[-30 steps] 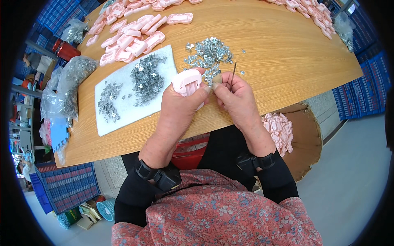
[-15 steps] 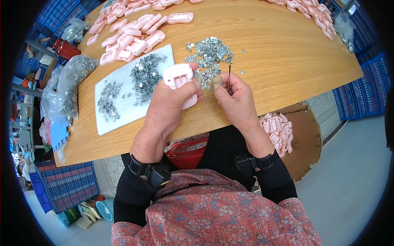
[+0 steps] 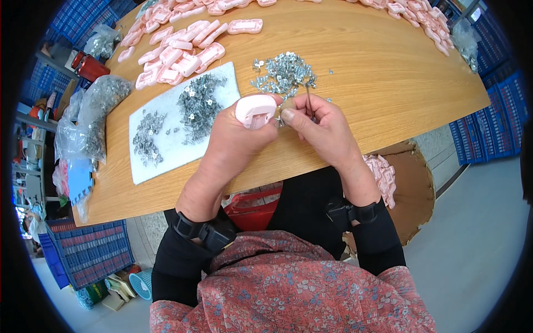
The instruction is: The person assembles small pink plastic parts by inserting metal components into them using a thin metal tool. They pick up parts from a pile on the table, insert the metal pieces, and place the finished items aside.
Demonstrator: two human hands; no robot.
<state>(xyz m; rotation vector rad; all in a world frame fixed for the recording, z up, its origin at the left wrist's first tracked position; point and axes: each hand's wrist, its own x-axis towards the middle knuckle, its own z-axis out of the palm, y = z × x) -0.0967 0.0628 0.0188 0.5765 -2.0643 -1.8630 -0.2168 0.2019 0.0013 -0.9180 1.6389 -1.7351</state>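
Observation:
My left hand [image 3: 236,141] is closed round a pale pink plastic housing [image 3: 255,106], tilted so that its rounded end and a recessed slot show. Just right of it, my right hand [image 3: 327,130] grips a thin dark metal tool [image 3: 308,95] that stands up out of the fingers. Thumb and forefinger of that hand meet beside the housing; a small shiny metal piece seems to be at their tips, too small to make out. Beyond both hands lies a heap of small silvery metal pieces [image 3: 286,72]. The tool's lower end is hidden in the hand.
On the wooden table [image 3: 388,83] a white foam sheet [image 3: 172,152] carries two heaps of darker metal clips [image 3: 197,105]. Pink housings [image 3: 186,62] are piled behind it. Bags of metal parts [image 3: 100,116] sit at the left edge. A cardboard box [image 3: 416,194] stands below right.
My left hand has tipped the housing and moved it slightly right. My right hand has come close beside it, the tool still in its grip.

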